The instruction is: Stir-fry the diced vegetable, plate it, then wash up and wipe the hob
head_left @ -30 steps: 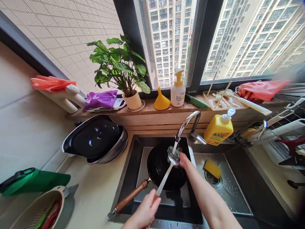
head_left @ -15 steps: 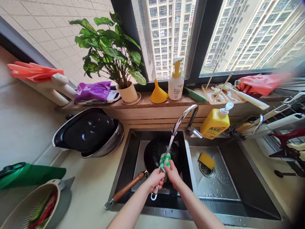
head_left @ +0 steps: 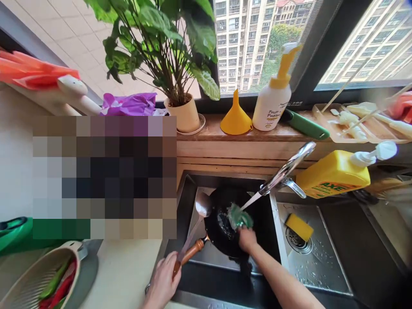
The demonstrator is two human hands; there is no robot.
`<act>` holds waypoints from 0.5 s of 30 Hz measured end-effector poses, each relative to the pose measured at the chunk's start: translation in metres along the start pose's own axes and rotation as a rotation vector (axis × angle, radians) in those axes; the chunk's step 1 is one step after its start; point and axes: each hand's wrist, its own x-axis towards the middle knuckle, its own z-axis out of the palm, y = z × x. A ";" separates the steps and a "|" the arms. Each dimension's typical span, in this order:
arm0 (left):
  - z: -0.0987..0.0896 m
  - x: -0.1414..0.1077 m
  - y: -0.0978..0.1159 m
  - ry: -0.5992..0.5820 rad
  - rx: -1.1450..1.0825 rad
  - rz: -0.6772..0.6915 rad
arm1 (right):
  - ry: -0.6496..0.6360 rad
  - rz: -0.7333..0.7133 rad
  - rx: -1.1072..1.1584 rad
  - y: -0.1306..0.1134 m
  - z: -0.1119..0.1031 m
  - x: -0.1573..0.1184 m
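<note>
In the left sink basin sits a black wok with a wooden handle. My left hand is closed around the wok's handle together with the shaft of a metal ladle. The ladle's round head rests near the wok's left rim. My right hand presses a wet green-and-white cloth against the inside of the wok. Water from the faucet streams onto the cloth.
A yellow sponge lies by the right basin's drain. Behind stands a yellow detergent bottle. The sill holds a potted plant, a funnel and a white pump bottle. A colander with peppers is at left; a pixelated patch hides the counter behind it.
My hands have moved apart. The left went left with the ladle to the wok's handle; the right took the cloth off the ladle into the wok. The view has shifted closer.
</note>
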 end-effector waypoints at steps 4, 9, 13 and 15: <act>0.024 -0.012 -0.013 0.064 0.044 -0.026 | -0.174 -0.161 0.081 -0.046 0.034 -0.013; 0.018 -0.011 -0.008 -0.014 0.004 -0.009 | -0.084 -0.361 0.006 -0.094 0.022 0.060; 0.014 -0.007 -0.001 -0.036 -0.021 -0.065 | -0.051 -0.315 -0.094 -0.054 -0.017 0.114; 0.014 -0.005 0.002 -0.045 -0.015 -0.089 | -0.029 -0.199 -0.138 -0.023 -0.030 0.112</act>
